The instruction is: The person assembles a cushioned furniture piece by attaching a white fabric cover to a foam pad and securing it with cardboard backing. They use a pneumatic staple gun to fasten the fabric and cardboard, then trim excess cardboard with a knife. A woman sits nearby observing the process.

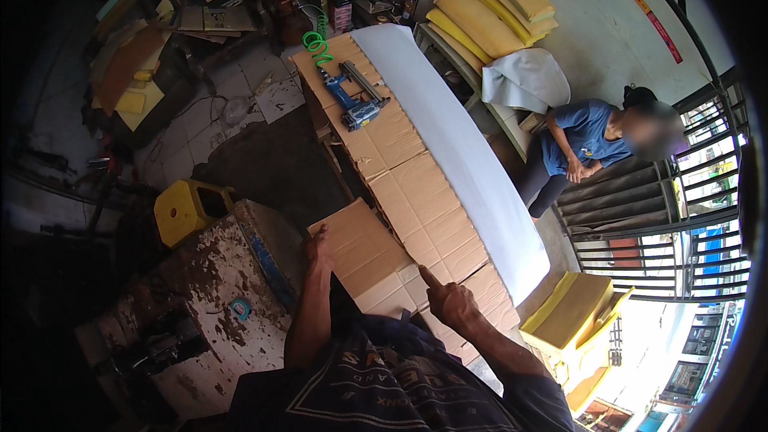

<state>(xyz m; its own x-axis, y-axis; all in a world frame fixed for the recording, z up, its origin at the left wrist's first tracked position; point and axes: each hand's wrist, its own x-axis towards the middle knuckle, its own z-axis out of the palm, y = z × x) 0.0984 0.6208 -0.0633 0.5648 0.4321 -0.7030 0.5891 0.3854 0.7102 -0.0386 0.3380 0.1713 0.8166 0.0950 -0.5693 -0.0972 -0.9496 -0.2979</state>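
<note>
A loose cardboard sheet (364,248) lies in front of me, tilted, with its far edge against the long padded panel. My left hand (319,248) grips its left edge, thumb up. My right hand (453,304) has its index finger stretched toward the sheet's right corner, over the cardboard layer (432,212) on the panel. Its other fingers are curled, and what they hold, if anything, is hidden. Pale grey fabric (464,152) covers the panel's right side. On the panel's far end rests a blue staple gun (352,100) with a coiled green air hose (318,48).
At left stands a worn, paint-flaked table (208,312) with a teal tape measure (240,308). Behind it is a yellow plastic stool (184,212). Yellow foam pads (488,12) are stacked at the far right. A person in a blue shirt (588,140) sits beyond the panel.
</note>
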